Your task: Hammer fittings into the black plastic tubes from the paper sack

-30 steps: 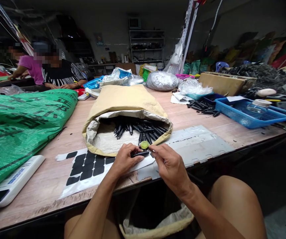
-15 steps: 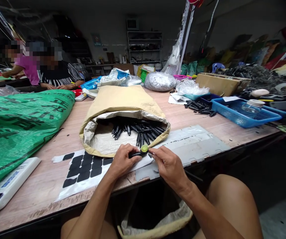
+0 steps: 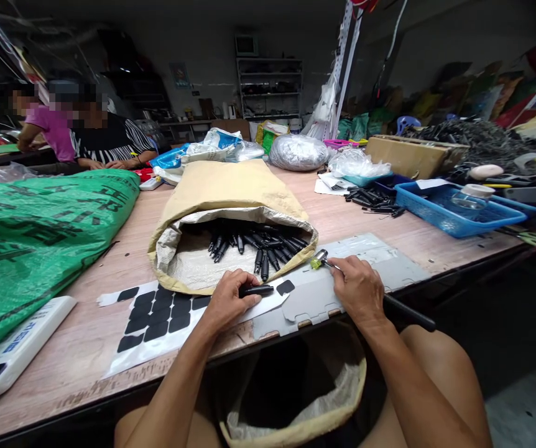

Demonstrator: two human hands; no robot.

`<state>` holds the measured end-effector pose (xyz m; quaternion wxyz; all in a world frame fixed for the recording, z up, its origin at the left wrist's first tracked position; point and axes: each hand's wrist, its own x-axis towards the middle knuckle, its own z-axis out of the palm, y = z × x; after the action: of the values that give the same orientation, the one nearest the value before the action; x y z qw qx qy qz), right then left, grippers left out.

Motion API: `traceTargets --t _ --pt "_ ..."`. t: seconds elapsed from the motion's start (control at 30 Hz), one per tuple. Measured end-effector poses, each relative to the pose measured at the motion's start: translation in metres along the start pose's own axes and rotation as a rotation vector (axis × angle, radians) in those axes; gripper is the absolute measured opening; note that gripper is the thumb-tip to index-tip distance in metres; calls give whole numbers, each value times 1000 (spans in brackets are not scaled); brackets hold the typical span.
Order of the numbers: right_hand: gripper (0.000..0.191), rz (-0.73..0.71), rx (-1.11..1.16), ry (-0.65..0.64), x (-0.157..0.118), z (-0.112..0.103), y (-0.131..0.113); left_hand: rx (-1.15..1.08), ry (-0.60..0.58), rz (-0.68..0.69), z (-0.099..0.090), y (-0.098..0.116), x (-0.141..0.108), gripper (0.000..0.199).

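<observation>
Between the thumb and fingers of my left hand (image 3: 233, 300) is a black cylindrical part (image 3: 259, 290), lying level just in front of the bag's mouth. My right hand (image 3: 359, 289) is closed around a hammer with a yellow-green tip (image 3: 317, 259); its black handle (image 3: 410, 312) sticks out to the right past my wrist. A tan woven bag (image 3: 235, 180) lies on the table with its mouth towards me, holding several black parts (image 3: 275, 249). Below my hands are a white sheet with black patches (image 3: 157, 314) and a grey board (image 3: 356, 274).
A second open bag (image 3: 296, 432) sits between my knees. Left are a green sack (image 3: 48, 230) and a white device (image 3: 30, 342). Blue tray (image 3: 459, 218), loose black parts (image 3: 373, 202) and a cardboard box (image 3: 403, 155) stand right. Two people sit at the far left.
My right hand has moved right, away from my left hand, carrying the hammer whose yellow-green tip was over the black part. My left hand stays nearly in place, still holding the part.
</observation>
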<state>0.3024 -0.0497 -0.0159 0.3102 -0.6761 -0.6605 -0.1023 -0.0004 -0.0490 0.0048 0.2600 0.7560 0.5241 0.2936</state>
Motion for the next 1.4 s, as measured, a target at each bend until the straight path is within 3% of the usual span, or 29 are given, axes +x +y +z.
traceTargets --t 0.17,0.3,0.43,0.7,0.93,1.07,1.2,1.3,1.4 --pt "21 -91 122 69 -3 -14 -27 -28 -21 20 -2 2 -1 17" --pt "30 -383 349 -133 -6 -19 -68 -2 5 117 -3 5 -4 16" --pt "28 -548 260 -268 -9 -11 -94 -8 58 202 -3 5 -8 18" --pt "20 -576 298 -309 -9 -6 -98 -40 88 260 1 3 -10 12" --pt "18 -590 439 -227 -14 8 -103 -42 79 262 -1 4 -11 10" --pt "20 -598 402 -218 -13 -1 -97 -43 74 262 -1 7 -11 10" --pt "24 -498 422 -140 0 -17 -70 -55 92 250 -1 10 -13 12" --pt "25 -193 224 20 12 -16 -39 -48 72 242 -1 10 -13 11" --pt "22 39 -73 22 14 -5 -16 -42 49 226 -2 7 -10 10"
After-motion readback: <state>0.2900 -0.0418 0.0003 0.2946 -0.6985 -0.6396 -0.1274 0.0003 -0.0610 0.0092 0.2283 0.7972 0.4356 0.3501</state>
